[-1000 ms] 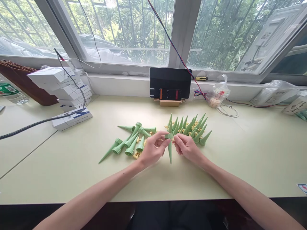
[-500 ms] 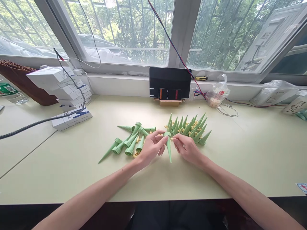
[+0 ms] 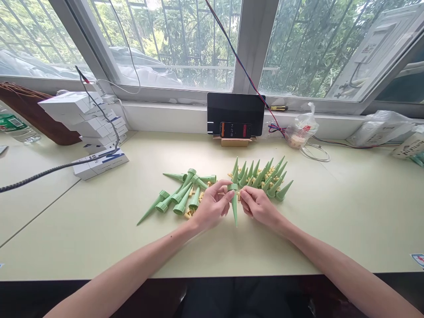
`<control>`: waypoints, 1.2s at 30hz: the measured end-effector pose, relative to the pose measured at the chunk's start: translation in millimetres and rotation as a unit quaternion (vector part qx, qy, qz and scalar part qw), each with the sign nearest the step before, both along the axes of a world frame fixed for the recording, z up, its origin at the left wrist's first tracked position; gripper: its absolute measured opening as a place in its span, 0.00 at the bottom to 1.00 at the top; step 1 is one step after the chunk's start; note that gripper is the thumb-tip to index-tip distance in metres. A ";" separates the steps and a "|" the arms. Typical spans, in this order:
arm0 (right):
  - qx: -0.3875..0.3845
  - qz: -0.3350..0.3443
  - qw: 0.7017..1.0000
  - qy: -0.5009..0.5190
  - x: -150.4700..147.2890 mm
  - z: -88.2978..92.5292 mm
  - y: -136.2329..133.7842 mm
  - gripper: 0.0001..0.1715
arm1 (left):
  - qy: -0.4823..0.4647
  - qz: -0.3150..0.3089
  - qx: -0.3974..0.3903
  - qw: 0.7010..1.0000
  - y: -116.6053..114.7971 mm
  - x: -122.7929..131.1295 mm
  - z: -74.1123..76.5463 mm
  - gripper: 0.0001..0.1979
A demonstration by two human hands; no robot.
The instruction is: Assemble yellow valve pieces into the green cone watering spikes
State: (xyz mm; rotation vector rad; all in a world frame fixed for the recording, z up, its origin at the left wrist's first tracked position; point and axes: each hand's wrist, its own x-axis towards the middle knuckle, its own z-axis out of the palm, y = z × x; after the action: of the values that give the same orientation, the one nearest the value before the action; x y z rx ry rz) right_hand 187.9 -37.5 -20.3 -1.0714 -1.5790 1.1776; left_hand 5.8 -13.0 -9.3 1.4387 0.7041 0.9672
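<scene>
A green cone-shaped spike (image 3: pixel 234 206) hangs point-down above the pale table (image 3: pixel 347 212). My left hand (image 3: pixel 210 206) pinches its ribbed top end from the left. On the other side, my right hand (image 3: pixel 258 204) closes its fingertips on the same top end, where a small yellow piece shows. To the left lies a loose pile of green spikes (image 3: pixel 180 196) with a few yellow pieces. Behind my hands, a second group of green spikes (image 3: pixel 263 176) lies packed together, tips pointing away.
A black tablet (image 3: pixel 236 113) and a phone (image 3: pixel 235 130) stand at the window sill. Stacked white boxes (image 3: pixel 89 128) and a black cable (image 3: pixel 49 170) are at the left. A plastic bag (image 3: pixel 300 128) and white packets (image 3: pixel 377 128) lie at the back right.
The held spike has swung slightly, its tip back to pointing straight down, while both hands stayed pinched on its top end. The piles have not moved.
</scene>
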 end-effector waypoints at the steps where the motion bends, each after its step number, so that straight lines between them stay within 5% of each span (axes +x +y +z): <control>1: -0.017 0.008 1.000 0.017 -0.4 0.6 0.2 0.22 | -0.002 -0.002 0.002 1.000 0.2 -0.1 -0.9 0.14; 9: -0.128 0.059 0.983 0.119 -0.8 10.3 1.3 0.25 | 0.053 0.016 0.051 0.997 -1.2 -1.8 -1.5 0.14; 20: -0.220 0.102 0.954 0.179 4.5 10.8 4.3 0.25 | 0.118 0.035 0.240 0.963 -0.4 -3.3 1.2 0.10; 28: -0.082 0.030 0.992 0.087 -1.8 7.9 2.6 0.26 | 0.035 0.008 0.022 0.999 0.8 -0.8 2.2 0.15; 36: 0.059 -0.034 0.998 -0.017 3.6 0.7 2.5 0.21 | -0.003 0.000 -0.060 0.998 0.4 -0.9 9.9 0.14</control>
State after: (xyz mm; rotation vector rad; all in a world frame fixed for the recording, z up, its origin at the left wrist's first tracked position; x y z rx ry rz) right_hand 191.5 -35.1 -19.6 -1.0635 -1.6051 1.0125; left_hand 5.0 -12.6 0.6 1.3295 0.7444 0.9133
